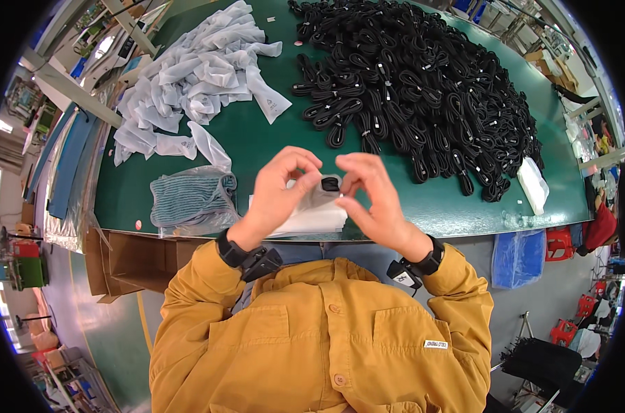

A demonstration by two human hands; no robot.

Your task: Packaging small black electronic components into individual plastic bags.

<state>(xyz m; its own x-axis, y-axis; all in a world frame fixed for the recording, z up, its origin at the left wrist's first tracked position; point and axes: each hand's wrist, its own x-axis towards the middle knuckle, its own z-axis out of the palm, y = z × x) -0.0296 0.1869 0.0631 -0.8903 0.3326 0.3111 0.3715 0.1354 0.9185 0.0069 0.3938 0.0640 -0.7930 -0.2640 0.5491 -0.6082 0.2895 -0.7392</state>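
Just over the near edge of the green table, my left hand (279,193) is closed on a small translucent white bag (314,197). Inside its mouth shows the dark end of a coiled black cable (331,184). My right hand (376,201) faces it from the other side, thumb and fingers pinched at the bag's edge. A tiny pale spot shows at those fingertips, too small to name. Beneath both hands lies a stack of flat white bags (319,222), partly hidden by the left hand.
Bundled black cables (409,82) form a large heap at the far right. Filled translucent bags (195,79) are piled at the far left. Striped teal cloth (192,196) in clear plastic sits left of my hands. A white packet (533,186) lies near the right edge.
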